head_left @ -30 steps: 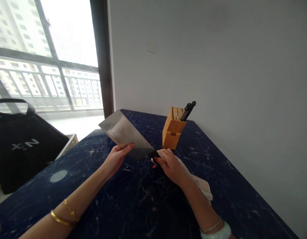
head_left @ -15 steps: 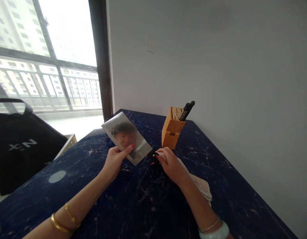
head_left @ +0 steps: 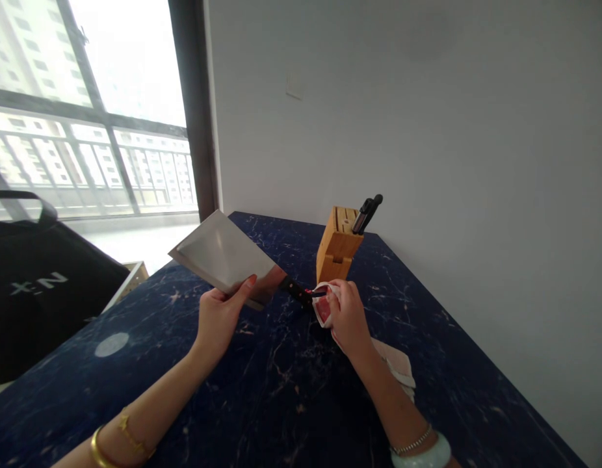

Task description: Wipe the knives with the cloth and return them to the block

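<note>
My left hand [head_left: 220, 315] grips the broad steel blade of a cleaver [head_left: 223, 250], thumb on the near face and the other fingers behind it. The blade tilts up to the left, and its black riveted handle points right, toward my other hand. In my closed right hand [head_left: 350, 320] is a pink and white cloth [head_left: 323, 311], bunched at the butt of the handle. More of this cloth trails under my right forearm onto the table. Whether the cloth touches the handle is hard to make out.
A wooden knife block [head_left: 336, 253] stands just beyond my right hand, with black-handled tools [head_left: 367, 214] in it. The dark blue marbled table [head_left: 262, 403] meets a grey wall behind. A black bag [head_left: 42, 292] is at the left, by the window.
The cleaver has turned and shifted left, its handle now showing more fully. My right hand has moved right and drawn up the cloth, whose pink inner side now shows at the handle's end.
</note>
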{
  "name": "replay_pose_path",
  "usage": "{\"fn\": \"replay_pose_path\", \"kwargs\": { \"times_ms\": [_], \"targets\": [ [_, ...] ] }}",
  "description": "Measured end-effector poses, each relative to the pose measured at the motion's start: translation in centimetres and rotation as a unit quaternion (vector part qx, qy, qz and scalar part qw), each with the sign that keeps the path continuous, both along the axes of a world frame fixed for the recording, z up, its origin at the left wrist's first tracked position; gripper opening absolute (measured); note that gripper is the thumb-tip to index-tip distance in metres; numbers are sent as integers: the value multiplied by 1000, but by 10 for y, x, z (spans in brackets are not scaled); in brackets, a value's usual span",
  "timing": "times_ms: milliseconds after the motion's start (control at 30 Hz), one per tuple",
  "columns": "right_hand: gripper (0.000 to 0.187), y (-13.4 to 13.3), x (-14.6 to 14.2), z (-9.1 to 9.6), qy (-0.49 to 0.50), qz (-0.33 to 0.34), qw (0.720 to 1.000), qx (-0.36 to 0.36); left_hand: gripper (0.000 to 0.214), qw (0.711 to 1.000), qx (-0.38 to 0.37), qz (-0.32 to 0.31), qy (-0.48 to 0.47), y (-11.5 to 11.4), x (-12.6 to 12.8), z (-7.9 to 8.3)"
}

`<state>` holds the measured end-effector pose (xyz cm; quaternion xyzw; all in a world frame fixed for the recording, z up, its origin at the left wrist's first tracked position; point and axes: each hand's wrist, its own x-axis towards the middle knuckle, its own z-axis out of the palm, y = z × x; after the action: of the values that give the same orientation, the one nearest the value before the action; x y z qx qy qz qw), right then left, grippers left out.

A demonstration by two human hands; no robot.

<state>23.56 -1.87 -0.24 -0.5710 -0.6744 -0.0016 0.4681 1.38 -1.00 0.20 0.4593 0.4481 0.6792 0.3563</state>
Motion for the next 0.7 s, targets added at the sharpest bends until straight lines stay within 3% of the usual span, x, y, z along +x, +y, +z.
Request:
{"fn": "replay_pose_path", "kwargs": {
  "times_ms": [333, 500, 700],
  "targets": [
    [18, -7, -14, -2, -57, 22, 998, 2, 31, 998, -47, -23, 36, 2, 4, -11],
    [23, -11, -16, 9, -80, 6, 996, 29, 30, 996, -53, -41, 57, -5, 10, -7],
    [25, -20, -35, 22, -164, 40, 985, 46, 28, 994, -52, -78, 49, -16, 19, -4]
  ]
}}
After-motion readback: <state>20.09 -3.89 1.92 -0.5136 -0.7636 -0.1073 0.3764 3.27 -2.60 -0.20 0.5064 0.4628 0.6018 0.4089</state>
